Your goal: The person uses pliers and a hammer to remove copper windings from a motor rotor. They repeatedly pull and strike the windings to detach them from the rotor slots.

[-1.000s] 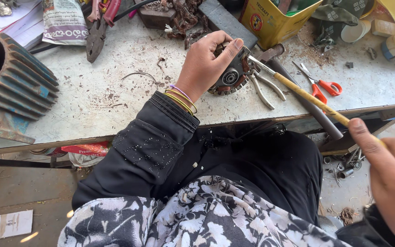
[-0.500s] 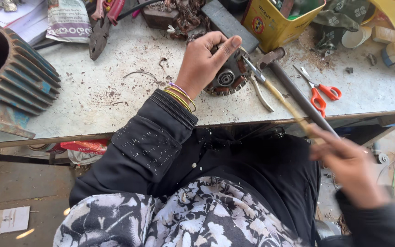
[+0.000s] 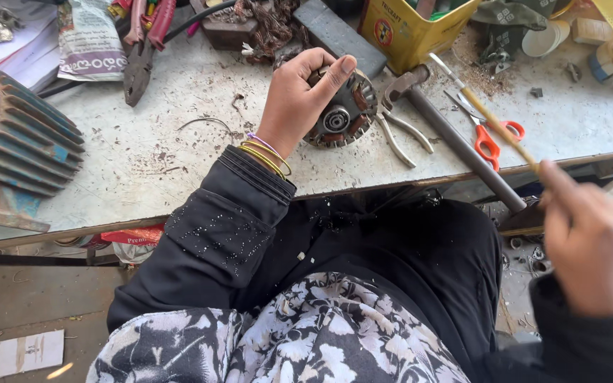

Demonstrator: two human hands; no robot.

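Observation:
My left hand (image 3: 299,99) grips a round motor part (image 3: 342,113) with copper windings and a central bearing, tilted on the grey workbench (image 3: 179,156). Thin bangles circle that wrist. My right hand (image 3: 590,241) is low at the right, off the bench's edge, shut on a thin yellowish stick (image 3: 484,113) that points up and left over the bench. A long grey metal rod (image 3: 455,149) lies diagonally beside the motor part, its lower end past the bench edge.
Red-handled scissors (image 3: 491,138) and steel pliers (image 3: 399,135) lie by the rod. A yellow tin (image 3: 406,28) stands at the back. A finned blue-grey motor housing (image 3: 8,142) sits at the left. Red-handled pliers (image 3: 143,57) and papers lie at the back left.
My right hand has drawn back to the right with the stick, whose tip now sits farther from the motor part. The left hand keeps its hold.

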